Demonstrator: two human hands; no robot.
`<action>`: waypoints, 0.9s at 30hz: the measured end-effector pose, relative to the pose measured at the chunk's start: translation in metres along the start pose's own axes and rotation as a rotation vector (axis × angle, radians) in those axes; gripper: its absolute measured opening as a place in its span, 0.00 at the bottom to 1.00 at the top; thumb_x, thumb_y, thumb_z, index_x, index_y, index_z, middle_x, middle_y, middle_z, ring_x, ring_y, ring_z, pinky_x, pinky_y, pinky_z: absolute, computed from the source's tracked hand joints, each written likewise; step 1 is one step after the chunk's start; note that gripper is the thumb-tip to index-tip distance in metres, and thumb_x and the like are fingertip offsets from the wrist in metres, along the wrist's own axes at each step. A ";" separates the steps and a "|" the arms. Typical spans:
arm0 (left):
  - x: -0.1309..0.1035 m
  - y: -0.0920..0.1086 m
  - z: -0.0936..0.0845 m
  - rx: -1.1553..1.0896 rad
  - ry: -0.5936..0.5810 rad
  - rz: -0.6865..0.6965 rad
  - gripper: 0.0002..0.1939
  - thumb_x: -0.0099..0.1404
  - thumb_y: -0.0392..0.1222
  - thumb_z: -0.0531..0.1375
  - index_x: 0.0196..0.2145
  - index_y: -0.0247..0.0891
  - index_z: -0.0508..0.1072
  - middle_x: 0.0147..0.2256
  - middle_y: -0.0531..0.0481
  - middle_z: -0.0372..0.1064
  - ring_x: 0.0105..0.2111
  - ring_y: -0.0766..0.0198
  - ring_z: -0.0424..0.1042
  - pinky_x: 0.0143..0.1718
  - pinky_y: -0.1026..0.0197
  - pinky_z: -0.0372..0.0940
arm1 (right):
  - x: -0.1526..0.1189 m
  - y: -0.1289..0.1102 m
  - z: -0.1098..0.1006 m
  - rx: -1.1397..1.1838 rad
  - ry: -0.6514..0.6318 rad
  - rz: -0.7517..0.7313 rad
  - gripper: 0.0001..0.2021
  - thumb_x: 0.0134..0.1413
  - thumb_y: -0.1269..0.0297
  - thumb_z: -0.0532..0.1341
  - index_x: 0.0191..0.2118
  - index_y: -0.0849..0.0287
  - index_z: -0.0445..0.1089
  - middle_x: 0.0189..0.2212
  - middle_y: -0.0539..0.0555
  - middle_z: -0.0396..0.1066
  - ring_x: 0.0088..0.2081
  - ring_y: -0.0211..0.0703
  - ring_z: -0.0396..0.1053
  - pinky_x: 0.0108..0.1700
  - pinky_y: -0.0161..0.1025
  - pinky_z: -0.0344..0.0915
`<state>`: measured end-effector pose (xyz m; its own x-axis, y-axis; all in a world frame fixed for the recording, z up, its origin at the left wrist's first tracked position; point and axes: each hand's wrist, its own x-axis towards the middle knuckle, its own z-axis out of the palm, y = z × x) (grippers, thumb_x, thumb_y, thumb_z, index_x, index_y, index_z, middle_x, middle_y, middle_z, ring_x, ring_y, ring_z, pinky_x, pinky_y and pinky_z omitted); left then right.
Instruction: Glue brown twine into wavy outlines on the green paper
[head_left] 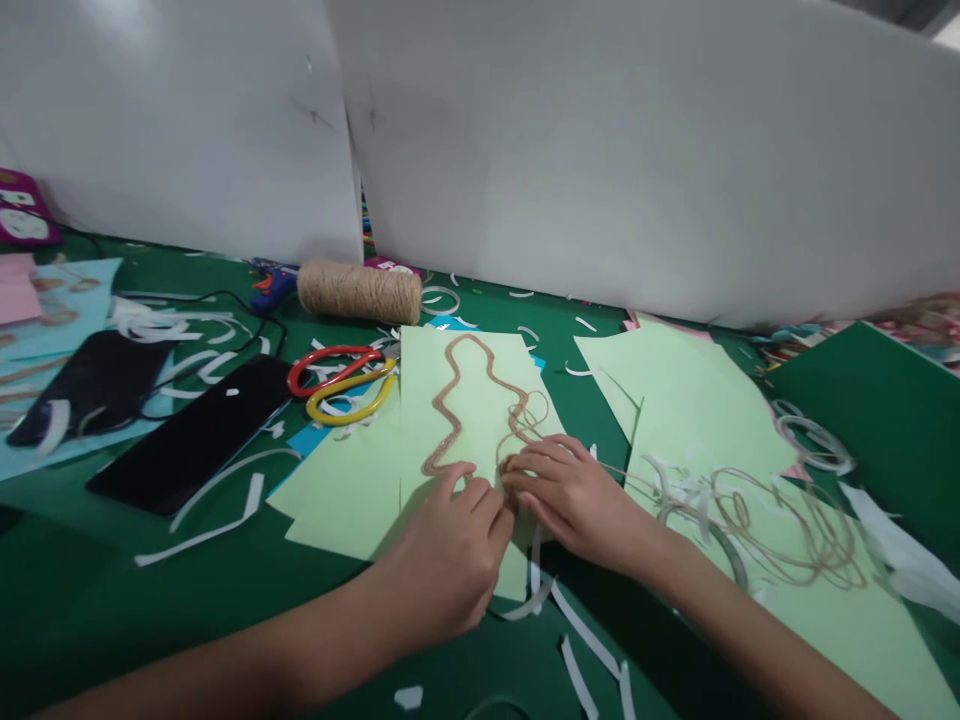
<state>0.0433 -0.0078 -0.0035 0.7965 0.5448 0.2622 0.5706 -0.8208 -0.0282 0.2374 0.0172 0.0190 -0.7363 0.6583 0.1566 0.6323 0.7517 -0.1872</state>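
Note:
Brown twine (pixel 439 402) forms a wavy, tree-like outline on a pale green sheet of paper (pixel 480 410). At the outline's lower edge my left hand (pixel 454 545) is closed, its fingers curled and pressed down on the twine. My right hand (pixel 570 490) meets it there, with fingertips pinched together on the twine beside a thin loose loop. From under the right hand a strand runs right to a loose tangle of twine (pixel 806 530). The fingers hide the exact spot where the twine is gripped.
A twine spool (pixel 360 291) lies at the back, near a blue glue gun (pixel 271 288). Scissors with red and yellow handles (pixel 349 385) rest left of the sheet, beside black phones (pixel 199 430). More green paper (pixel 697 400) lies right. Paper strips (pixel 589 630) litter the green table.

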 end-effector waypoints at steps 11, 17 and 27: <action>0.000 0.000 0.000 0.036 0.001 0.018 0.19 0.60 0.39 0.54 0.47 0.27 0.68 0.36 0.40 0.69 0.38 0.55 0.65 0.50 0.45 0.55 | 0.000 0.001 0.005 -0.104 0.040 0.023 0.12 0.60 0.69 0.52 0.45 0.57 0.70 0.46 0.55 0.69 0.45 0.47 0.61 0.55 0.53 0.50; 0.002 0.000 -0.001 -0.006 0.010 -0.012 0.15 0.60 0.37 0.53 0.44 0.30 0.70 0.35 0.43 0.68 0.37 0.56 0.65 0.50 0.46 0.56 | 0.002 0.015 0.008 -0.007 0.092 0.094 0.14 0.62 0.68 0.50 0.47 0.56 0.69 0.45 0.56 0.69 0.43 0.46 0.61 0.49 0.48 0.56; 0.006 -0.005 0.007 0.085 0.091 0.014 0.13 0.63 0.35 0.53 0.45 0.31 0.69 0.34 0.44 0.68 0.36 0.57 0.65 0.46 0.46 0.56 | 0.033 0.056 0.011 -0.236 0.110 0.176 0.12 0.59 0.70 0.53 0.46 0.59 0.68 0.53 0.61 0.61 0.53 0.53 0.56 0.52 0.51 0.54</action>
<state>0.0464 0.0003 -0.0084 0.7856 0.5121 0.3472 0.5771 -0.8088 -0.1128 0.2456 0.0810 0.0036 -0.5885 0.7696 0.2478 0.7955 0.6059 0.0078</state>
